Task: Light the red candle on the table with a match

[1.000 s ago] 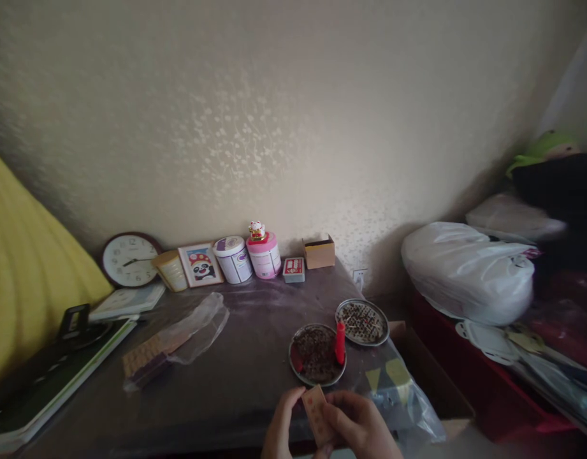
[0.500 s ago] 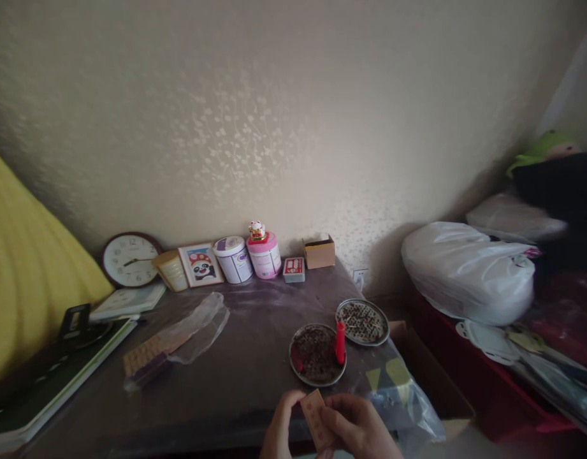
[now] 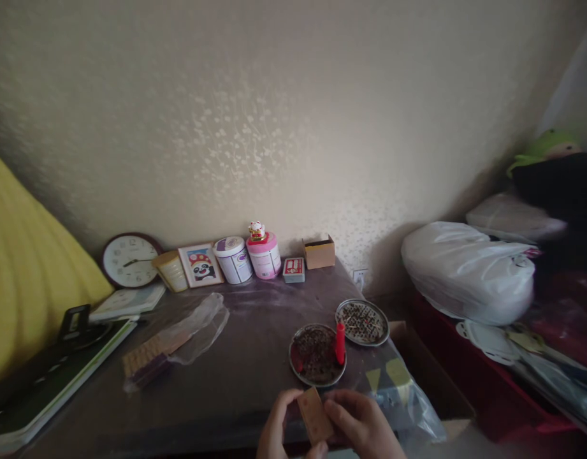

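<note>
Cardboard, small and flat, tan with faint reddish print: that is the little box (image 3: 315, 415) I hold at the near edge of the table (image 3: 245, 376), pinched between my left hand (image 3: 274, 430) and my right hand (image 3: 362, 426), both closed on it. It is one oblong packet, tilted, its upper end leaning left.

Just beyond my fingers sit two round metal dishes: the near dish (image 3: 317, 355), full of dark crumbly bits with one waxy red candle (image 3: 340, 342) upright at its right rim, and the far dish (image 3: 362, 322), speckled, toward the table's right edge. One crinkled clear plastic bag (image 3: 188, 335) lies left of centre. Along the far edge stand one round clock (image 3: 129, 259), two squat tubs (image 3: 248, 257) and one open brown carton (image 3: 318, 252).

Against a second ago, the box has dropped lower and tipped further, and my hands have closed in around it.
</note>
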Demonstrator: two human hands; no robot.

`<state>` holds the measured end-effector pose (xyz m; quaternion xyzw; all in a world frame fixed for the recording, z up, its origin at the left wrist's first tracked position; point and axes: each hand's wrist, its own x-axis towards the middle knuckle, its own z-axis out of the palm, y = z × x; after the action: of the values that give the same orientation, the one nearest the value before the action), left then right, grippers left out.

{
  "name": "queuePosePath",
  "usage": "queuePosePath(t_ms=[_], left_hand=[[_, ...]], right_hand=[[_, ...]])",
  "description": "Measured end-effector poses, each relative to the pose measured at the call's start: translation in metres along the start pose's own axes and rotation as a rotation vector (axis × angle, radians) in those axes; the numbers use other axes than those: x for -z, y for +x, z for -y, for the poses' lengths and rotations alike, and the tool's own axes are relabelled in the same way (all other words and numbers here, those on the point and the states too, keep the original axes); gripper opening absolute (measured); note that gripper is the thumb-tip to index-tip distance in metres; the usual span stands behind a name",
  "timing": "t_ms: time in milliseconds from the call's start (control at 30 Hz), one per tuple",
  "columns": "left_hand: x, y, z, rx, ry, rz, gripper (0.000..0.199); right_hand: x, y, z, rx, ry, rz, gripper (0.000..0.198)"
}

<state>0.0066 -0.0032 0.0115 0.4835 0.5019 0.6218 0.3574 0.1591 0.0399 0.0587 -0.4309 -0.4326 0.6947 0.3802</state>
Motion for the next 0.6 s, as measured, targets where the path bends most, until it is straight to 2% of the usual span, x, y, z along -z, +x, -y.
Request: queuePosePath(t_ms=[133, 367, 433, 600], left_hand=[[0.001, 0.010, -0.008, 0.186, -0.365, 0.028, 0.050], [0.007, 0.015, -0.016, 0.425, -0.626, 0.021, 0.054], [0.007, 0.014, -0.015, 0.450, -0.662, 0.024, 0.053], [0.005, 0.014, -0.016, 0.478, -0.695, 0.035, 0.053]], right_hand=[[0.005, 0.000, 0.006, 0.184, -0.090, -0.144, 0.052], [0.008, 0.001, 0.004, 0.367, -0.221, -0.233, 0.056], [0.009, 0.000, 0.004, 0.448, -0.293, -0.251, 0.050], [0.011, -0.002, 0.009, 0.774, -0.444, -0.340, 0.026]])
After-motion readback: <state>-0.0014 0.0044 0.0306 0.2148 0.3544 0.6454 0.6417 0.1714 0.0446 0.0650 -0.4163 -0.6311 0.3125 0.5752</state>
